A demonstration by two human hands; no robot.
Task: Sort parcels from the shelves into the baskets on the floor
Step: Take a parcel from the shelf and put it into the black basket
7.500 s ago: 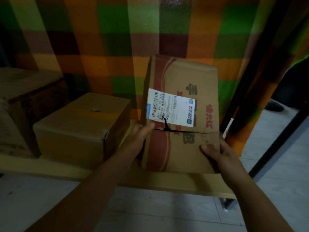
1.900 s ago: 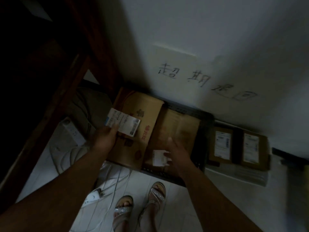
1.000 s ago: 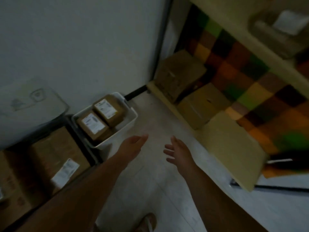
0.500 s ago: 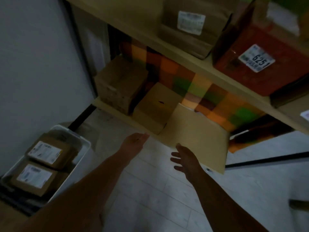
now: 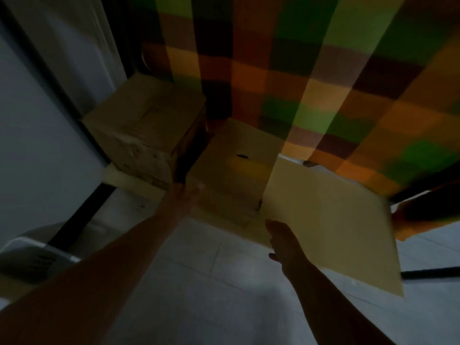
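Two cardboard parcels stand on the low wooden shelf (image 5: 336, 220). The smaller box (image 5: 239, 170) is in the middle and a larger worn box (image 5: 146, 125) stands to its left. My left hand (image 5: 186, 195) reaches forward with straight fingers at the smaller box's front left corner, blurred by motion, and holds nothing. My right hand (image 5: 283, 240) hovers open just below the shelf's front edge, right of that box, and is empty. A white basket (image 5: 29, 255) shows at the lower left edge.
A checked orange, green and brown cloth (image 5: 311, 70) hangs behind the shelf. A grey wall (image 5: 29, 145) and a dark shelf post (image 5: 82, 215) stand on the left. Pale floor tiles (image 5: 224, 295) lie below my arms. The right part of the shelf board is bare.
My view has swung and dropped closer to the low shelf. Both empty hands have moved forward toward the smaller box, the left one now at its front corner.
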